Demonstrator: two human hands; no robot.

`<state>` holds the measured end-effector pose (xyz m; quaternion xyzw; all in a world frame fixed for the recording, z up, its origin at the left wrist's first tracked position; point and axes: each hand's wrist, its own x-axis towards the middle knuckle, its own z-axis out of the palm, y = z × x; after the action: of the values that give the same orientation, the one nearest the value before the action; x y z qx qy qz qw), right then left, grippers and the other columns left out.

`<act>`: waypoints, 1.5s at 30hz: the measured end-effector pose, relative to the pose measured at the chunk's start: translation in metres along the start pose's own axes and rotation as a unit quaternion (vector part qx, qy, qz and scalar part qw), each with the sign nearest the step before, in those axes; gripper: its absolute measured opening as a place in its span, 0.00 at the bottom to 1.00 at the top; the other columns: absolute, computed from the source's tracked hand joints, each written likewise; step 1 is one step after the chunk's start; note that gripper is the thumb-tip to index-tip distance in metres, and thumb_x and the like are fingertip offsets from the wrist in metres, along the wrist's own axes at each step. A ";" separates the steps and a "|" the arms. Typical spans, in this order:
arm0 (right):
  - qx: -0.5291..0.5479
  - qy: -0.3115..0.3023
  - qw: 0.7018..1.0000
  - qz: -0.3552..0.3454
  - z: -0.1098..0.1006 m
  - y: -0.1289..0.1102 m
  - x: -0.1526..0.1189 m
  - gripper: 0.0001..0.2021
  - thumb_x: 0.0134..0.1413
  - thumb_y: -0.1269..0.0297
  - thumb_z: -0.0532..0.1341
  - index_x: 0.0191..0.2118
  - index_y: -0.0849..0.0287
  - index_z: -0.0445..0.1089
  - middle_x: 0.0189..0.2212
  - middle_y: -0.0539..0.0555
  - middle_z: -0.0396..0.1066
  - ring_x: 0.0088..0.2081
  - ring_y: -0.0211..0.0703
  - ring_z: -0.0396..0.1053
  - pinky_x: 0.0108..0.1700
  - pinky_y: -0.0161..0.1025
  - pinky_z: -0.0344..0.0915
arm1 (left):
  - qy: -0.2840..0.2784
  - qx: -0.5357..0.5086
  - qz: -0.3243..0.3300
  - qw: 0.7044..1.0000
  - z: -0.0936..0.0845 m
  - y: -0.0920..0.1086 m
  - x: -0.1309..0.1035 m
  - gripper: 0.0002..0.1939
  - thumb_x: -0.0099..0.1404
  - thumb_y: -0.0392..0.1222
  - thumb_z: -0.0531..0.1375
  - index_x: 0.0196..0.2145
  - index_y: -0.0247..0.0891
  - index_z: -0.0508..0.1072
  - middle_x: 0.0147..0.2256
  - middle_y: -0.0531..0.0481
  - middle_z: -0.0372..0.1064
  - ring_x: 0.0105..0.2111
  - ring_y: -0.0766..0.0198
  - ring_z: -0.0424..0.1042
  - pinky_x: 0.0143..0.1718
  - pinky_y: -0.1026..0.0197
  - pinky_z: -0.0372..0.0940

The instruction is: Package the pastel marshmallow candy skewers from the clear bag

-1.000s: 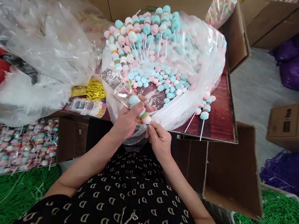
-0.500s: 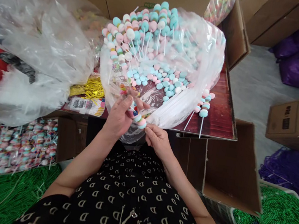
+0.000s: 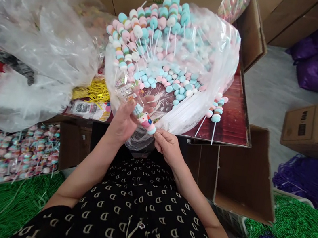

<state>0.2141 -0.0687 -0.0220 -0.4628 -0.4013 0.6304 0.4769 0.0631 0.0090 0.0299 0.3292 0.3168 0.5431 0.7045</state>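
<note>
Between my hands is a candy skewer [image 3: 147, 122] with a pale blue top, a printed colourful wrap in the middle and a pink and blue end. My left hand [image 3: 125, 120] is open, palm up, with the skewer's upper part resting against its fingers. The fingers of my right hand [image 3: 167, 144] are pinched at the skewer's lower end, by its stick. Beyond them, a clear plastic bag [image 3: 215, 59] holds loose pink, blue and white candies [image 3: 179, 88], white sticks [image 3: 183, 113] and a pile of candy skewers [image 3: 151, 23].
Two skewers [image 3: 216, 115] lie at the right of the red table [image 3: 234, 126]. Yellow ties [image 3: 98, 90] and printed packets [image 3: 88, 109] are at left, near a large plastic bag [image 3: 48, 29]. An open carton [image 3: 244, 175] stands below right; a bag of wrapped skewers [image 3: 25, 151] lies below left.
My left hand has opened and its fingers have spread away from the skewer. The printed wrap now shows around the skewer's middle. My right hand keeps its pinch at the lower end.
</note>
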 end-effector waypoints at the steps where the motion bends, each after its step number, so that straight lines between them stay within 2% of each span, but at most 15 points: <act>1: 0.013 -0.013 1.000 0.016 0.000 0.000 0.000 0.25 0.58 0.37 0.64 0.35 0.59 0.76 0.13 0.41 0.56 0.16 0.30 0.47 0.21 0.33 0.45 | 0.009 0.006 0.006 1.000 0.001 0.000 0.001 0.21 0.62 0.56 0.71 0.47 0.42 0.75 0.37 0.48 0.80 0.49 0.53 0.80 0.47 0.52 0.75; 4: 0.031 -0.011 0.999 0.039 0.004 0.000 0.002 0.26 0.57 0.36 0.64 0.35 0.60 0.76 0.12 0.41 0.56 0.16 0.30 0.46 0.21 0.33 0.42 | 0.011 0.020 -0.007 1.000 0.006 -0.009 -0.003 0.19 0.63 0.55 0.71 0.44 0.40 0.75 0.28 0.53 0.76 0.41 0.56 0.82 0.40 0.57 0.75; 8: 0.008 0.022 0.999 0.024 0.005 0.001 0.004 0.27 0.58 0.36 0.64 0.38 0.59 0.75 0.15 0.41 0.60 0.16 0.30 0.49 0.20 0.33 0.46 | 0.012 0.021 -0.046 0.999 0.007 -0.017 -0.007 0.21 0.61 0.57 0.72 0.42 0.40 0.74 0.28 0.55 0.76 0.33 0.61 0.81 0.32 0.62 0.72; 11: -0.047 0.016 0.999 -0.013 0.000 0.003 0.002 0.25 0.59 0.39 0.65 0.43 0.58 0.77 0.19 0.44 0.67 0.20 0.32 0.57 0.24 0.33 0.54 | 0.042 0.022 -0.026 0.999 0.004 -0.013 -0.003 0.20 0.64 0.57 0.70 0.42 0.40 0.74 0.27 0.55 0.75 0.33 0.62 0.81 0.37 0.60 0.73; 13: -0.079 0.040 0.995 -0.040 0.000 0.004 0.001 0.23 0.60 0.40 0.64 0.42 0.58 0.77 0.19 0.44 0.66 0.21 0.33 0.59 0.26 0.34 0.58 | 0.042 0.021 -0.019 0.999 0.004 -0.013 -0.001 0.19 0.65 0.56 0.69 0.42 0.40 0.74 0.27 0.55 0.75 0.35 0.61 0.81 0.41 0.58 0.74; 16: -0.090 0.088 0.990 -0.068 0.005 0.007 0.001 0.23 0.63 0.41 0.61 0.39 0.57 0.78 0.17 0.44 0.64 0.20 0.33 0.58 0.26 0.35 0.59 | 0.011 0.017 -0.050 0.999 0.006 -0.023 -0.006 0.20 0.60 0.56 0.73 0.41 0.41 0.74 0.28 0.55 0.75 0.38 0.59 0.81 0.40 0.58 0.74; 20: -0.071 0.087 0.991 -0.074 0.011 0.010 0.002 0.24 0.63 0.40 0.61 0.44 0.57 0.79 0.17 0.43 0.61 0.19 0.33 0.55 0.25 0.35 0.58 | -0.028 0.031 -0.104 0.994 0.006 -0.031 -0.016 0.24 0.55 0.57 0.75 0.43 0.43 0.75 0.32 0.52 0.78 0.41 0.56 0.81 0.37 0.58 0.75; 25: -0.034 0.061 0.997 -0.037 0.004 0.012 -0.003 0.27 0.57 0.35 0.64 0.40 0.58 0.80 0.17 0.43 0.58 0.18 0.32 0.52 0.21 0.35 0.52 | -0.005 -0.008 -0.023 1.000 -0.002 -0.001 -0.001 0.29 0.56 0.64 0.73 0.47 0.44 0.76 0.45 0.47 0.81 0.49 0.54 0.80 0.50 0.51 0.74; 26: -0.032 0.050 0.998 -0.032 0.003 0.013 -0.004 0.27 0.56 0.35 0.65 0.39 0.59 0.80 0.17 0.43 0.58 0.18 0.32 0.51 0.21 0.35 0.51 | 0.003 -0.013 -0.002 1.000 -0.003 0.005 0.004 0.28 0.57 0.63 0.72 0.48 0.44 0.76 0.44 0.47 0.80 0.49 0.54 0.80 0.52 0.50 0.73; 28: -0.035 0.039 0.998 -0.028 0.004 0.014 -0.005 0.27 0.56 0.35 0.65 0.38 0.59 0.79 0.17 0.43 0.56 0.19 0.32 0.51 0.22 0.35 0.51 | 0.022 -0.006 0.024 0.999 -0.003 0.011 0.010 0.22 0.61 0.57 0.72 0.46 0.43 0.76 0.36 0.51 0.79 0.47 0.56 0.80 0.53 0.52 0.72; 30: -0.042 0.046 0.998 -0.026 0.005 0.015 -0.003 0.28 0.56 0.35 0.65 0.39 0.59 0.79 0.17 0.43 0.56 0.20 0.33 0.52 0.22 0.35 0.51 | 0.030 0.013 0.021 0.999 -0.001 0.008 0.010 0.16 0.62 0.53 0.72 0.40 0.42 0.75 0.27 0.56 0.72 0.41 0.59 0.81 0.52 0.54 0.72; 32: -0.050 0.058 0.997 -0.024 0.008 0.015 -0.002 0.28 0.56 0.34 0.64 0.40 0.59 0.78 0.17 0.43 0.55 0.20 0.34 0.53 0.23 0.35 0.50 | 0.022 0.025 -0.001 0.999 0.002 -0.001 0.005 0.15 0.62 0.52 0.72 0.36 0.42 0.74 0.22 0.59 0.66 0.35 0.61 0.79 0.49 0.55 0.73; 36: -0.069 0.057 0.996 -0.027 0.009 0.011 0.000 0.28 0.58 0.33 0.62 0.39 0.58 0.75 0.16 0.42 0.56 0.20 0.34 0.54 0.23 0.35 0.52 | 0.009 0.007 -0.029 1.000 0.004 -0.013 -0.005 0.17 0.61 0.54 0.73 0.35 0.41 0.74 0.22 0.60 0.65 0.31 0.64 0.77 0.47 0.54 0.74; 40: -0.083 0.029 0.995 -0.038 0.007 0.006 -0.001 0.26 0.61 0.36 0.61 0.43 0.57 0.73 0.18 0.43 0.65 0.20 0.33 0.58 0.25 0.34 0.57 | 0.040 0.015 -0.010 0.999 0.003 -0.007 -0.001 0.16 0.63 0.55 0.71 0.37 0.42 0.74 0.22 0.60 0.63 0.28 0.66 0.74 0.46 0.56 0.74; 45: -0.073 0.077 0.994 -0.042 0.011 0.004 0.000 0.23 0.63 0.37 0.60 0.39 0.55 0.69 0.22 0.45 0.71 0.19 0.32 0.61 0.25 0.34 0.59 | 0.008 0.028 -0.049 0.998 0.007 -0.019 -0.007 0.15 0.64 0.53 0.70 0.41 0.43 0.74 0.25 0.57 0.67 0.32 0.64 0.76 0.39 0.58 0.73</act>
<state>0.2023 -0.0703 -0.0231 -0.5263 -0.4270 0.5416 0.4973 0.0776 -0.0020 0.0190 0.3286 0.3531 0.5014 0.7183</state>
